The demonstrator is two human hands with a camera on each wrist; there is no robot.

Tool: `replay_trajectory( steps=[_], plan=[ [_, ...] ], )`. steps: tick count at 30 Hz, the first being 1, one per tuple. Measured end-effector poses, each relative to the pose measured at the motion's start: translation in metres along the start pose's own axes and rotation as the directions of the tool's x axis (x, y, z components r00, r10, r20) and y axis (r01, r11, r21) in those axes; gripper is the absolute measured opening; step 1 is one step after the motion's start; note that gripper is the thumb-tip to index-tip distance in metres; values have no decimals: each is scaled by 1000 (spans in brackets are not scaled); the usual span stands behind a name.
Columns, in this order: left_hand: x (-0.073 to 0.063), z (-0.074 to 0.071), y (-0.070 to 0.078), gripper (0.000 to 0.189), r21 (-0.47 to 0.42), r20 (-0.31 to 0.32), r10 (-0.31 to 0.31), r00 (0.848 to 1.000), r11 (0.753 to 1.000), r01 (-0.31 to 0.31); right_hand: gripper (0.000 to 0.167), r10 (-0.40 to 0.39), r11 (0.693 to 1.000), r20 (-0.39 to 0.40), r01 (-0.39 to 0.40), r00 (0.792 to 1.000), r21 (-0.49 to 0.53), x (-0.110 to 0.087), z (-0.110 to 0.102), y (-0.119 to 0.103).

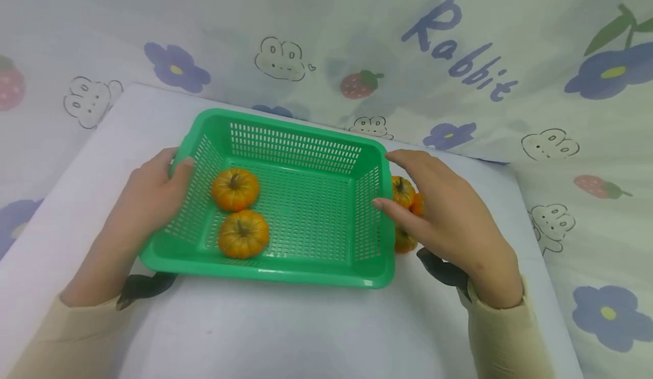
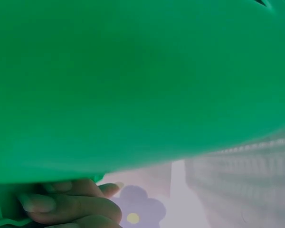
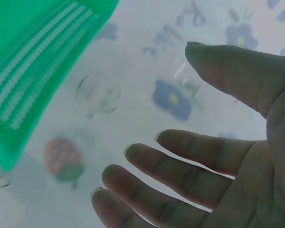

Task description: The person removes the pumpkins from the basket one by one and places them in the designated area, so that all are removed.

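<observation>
While your left hand point(image 1: 153, 195) grips the rectangular green plastic basket point(image 1: 311, 209) at frame centre-left, set your spread right hand point(image 1: 441, 206) opposite for balance.

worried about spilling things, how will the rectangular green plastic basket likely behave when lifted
The green basket is probably light for its size, since its walls are slotted. Its broad rim suggests it is fairly stiff. It may dip toward the left hand, since both round, ribbed orange pumpkins inside sit at that end.
</observation>
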State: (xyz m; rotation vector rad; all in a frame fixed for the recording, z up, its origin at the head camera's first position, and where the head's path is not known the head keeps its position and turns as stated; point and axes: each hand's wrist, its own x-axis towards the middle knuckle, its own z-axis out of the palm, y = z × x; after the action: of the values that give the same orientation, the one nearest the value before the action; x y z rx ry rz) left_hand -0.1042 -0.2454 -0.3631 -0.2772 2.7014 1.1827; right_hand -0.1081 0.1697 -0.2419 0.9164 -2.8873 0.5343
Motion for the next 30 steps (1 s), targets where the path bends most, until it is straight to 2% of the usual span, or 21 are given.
replay_trajectory(
  steps=[3,6,11,13,17,20,25,30],
  plan=[
    [1,1,1,76,3,-6,4,1000,1000,-4,71,-63,997,92,66,994,-37,18,-4,-14],
    [1,1,4,76,6,-13,5,1000,1000,-5,80,-128,987,212,145,969,-68,39,-4,-27],
    [-2,0,6,75,6,-15,-7,1000,1000,7,89,-167,973,385,215,908,-84,79,10,-48],
    [-3,0,6,75,5,-17,-10,1000,1000,10,90,-167,971,445,224,880,-79,94,22,-55],
    [-2,1,6,75,7,-20,-4,1000,1000,4,90,-208,963,548,269,810,-31,122,57,-64],
    [-1,0,8,74,9,-21,5,1000,1000,-5,90,-224,959,598,283,770,-6,141,83,-67],
    [0,-1,9,74,14,-24,3,1000,1000,-3,91,-228,957,633,290,740,7,169,121,-70],
    [-3,0,7,74,-7,-13,-28,1000,1000,28,85,-312,938,643,333,700,93,183,159,-67]
  ],
)
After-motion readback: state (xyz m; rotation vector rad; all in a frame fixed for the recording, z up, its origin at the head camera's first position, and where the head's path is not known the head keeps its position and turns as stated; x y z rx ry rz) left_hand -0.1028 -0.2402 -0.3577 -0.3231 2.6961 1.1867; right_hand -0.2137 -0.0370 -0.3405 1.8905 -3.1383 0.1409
